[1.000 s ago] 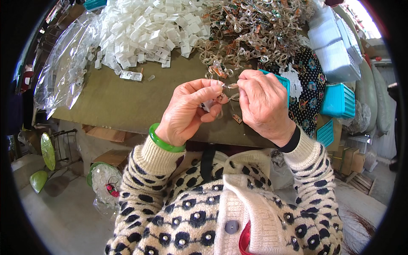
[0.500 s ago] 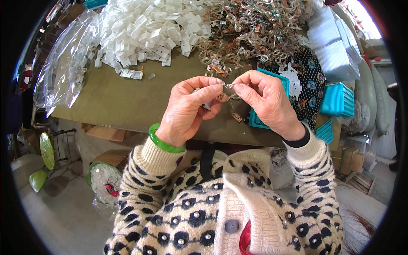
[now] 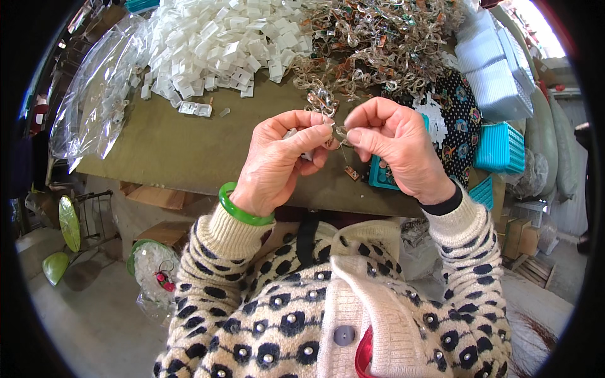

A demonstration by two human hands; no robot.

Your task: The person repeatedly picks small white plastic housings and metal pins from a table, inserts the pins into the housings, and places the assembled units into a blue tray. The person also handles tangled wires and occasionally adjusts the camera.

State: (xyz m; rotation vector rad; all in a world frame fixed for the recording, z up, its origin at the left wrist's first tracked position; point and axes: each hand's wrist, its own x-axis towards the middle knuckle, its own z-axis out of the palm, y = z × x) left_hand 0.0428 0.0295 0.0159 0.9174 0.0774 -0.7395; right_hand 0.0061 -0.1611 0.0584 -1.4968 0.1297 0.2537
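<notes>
My left hand (image 3: 277,157), with a green bangle at its wrist, pinches a thin clear wire (image 3: 341,131) between thumb and forefinger. A white plastic piece (image 3: 307,154) is tucked inside its curled fingers. My right hand (image 3: 402,148) is closed on the same wire, thumb against forefinger, just to the right of the left fingertips. From the wire hangs a small copper-coloured circuit board (image 3: 351,172) above the brown table (image 3: 208,151). A shiny wire coil (image 3: 322,101) lies just beyond my fingertips. The wire's far end is hidden by my fingers.
White plastic cases (image 3: 220,47) are heaped at the back left beside clear plastic film (image 3: 101,88). A tangled pile of wire coils (image 3: 378,44) lies at the back right. A turquoise tray (image 3: 382,179) sits partly under my right hand. Stacked turquoise baskets (image 3: 501,148) stand farther right.
My right hand has shifted slightly and its forefinger has lifted and bent more. The wire coil beyond my fingertips lies differently. My left hand has stayed nearly still.
</notes>
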